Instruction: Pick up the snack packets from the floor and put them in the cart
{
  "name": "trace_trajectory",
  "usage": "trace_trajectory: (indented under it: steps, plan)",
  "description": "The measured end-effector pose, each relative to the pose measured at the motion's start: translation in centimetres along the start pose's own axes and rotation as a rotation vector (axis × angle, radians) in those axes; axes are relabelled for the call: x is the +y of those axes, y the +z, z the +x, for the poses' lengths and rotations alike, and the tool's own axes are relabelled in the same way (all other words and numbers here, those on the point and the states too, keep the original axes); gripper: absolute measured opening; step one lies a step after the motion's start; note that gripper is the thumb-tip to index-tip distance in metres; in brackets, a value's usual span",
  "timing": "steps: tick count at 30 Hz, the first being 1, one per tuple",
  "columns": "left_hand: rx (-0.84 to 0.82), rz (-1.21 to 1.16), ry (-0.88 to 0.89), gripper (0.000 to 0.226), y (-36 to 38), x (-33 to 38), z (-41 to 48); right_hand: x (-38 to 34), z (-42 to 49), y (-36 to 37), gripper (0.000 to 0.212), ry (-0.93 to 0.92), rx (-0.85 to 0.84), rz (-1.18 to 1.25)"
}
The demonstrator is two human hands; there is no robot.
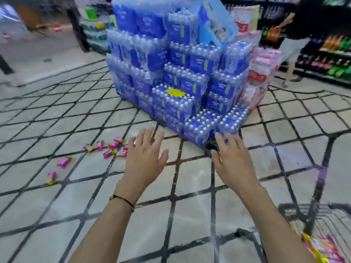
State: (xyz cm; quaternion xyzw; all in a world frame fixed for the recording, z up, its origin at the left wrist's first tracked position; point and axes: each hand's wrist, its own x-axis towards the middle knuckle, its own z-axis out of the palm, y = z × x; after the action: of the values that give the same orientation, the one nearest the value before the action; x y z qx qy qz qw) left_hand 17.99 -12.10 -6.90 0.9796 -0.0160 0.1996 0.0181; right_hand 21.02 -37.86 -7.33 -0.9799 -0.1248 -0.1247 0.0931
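Both hands out ahead, palms down; left hand (pixel 144 160) and right hand (pixel 233 162) hold nothing; fingers (pixel 146 137) spread and straight on both.

Snack packets (pixel 112 148) lie on the floor (pixel 76 186) to my left, a loose pink-and-yellow cluster just beyond the left hand, some partly hidden behind it; two strays (pixel 64 161) sit apart, further left and nearer me. Cart (pixel 322 211) at lower right, wire rim in view; a few bright wrappers (pixel 319 247) already inside.

Handling, my guess: packets look small, light, crinkly; probably slippery, nothing fragile; best pinched at the crimped ends, or scooped several at once from the cluster. Flat tile gives little to get under, so a sideways sweep may help.

Room: open floor all round the packets; stacked water bottles (pixel 176 73) stand beyond, well apart from the cluster; cart near on my right, so the carry would be a turn across my body. View is blurred; exact packet count unclear.
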Motion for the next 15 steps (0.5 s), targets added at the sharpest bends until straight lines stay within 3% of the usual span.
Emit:
trace_trajectory:
  steps: [9,15]
  plan:
    - [-0.044,0.151,-0.359,0.059,-1.2,-26.2,-6.9,-27.5,8.5,8.4,0.052,-0.384,-0.094,0.11]
    - [-0.071,0.187,-0.525,0.059,-2.3,-39.0,-10.1,-41.7,11.6,12.0,0.055,-0.541,-0.18,0.137]
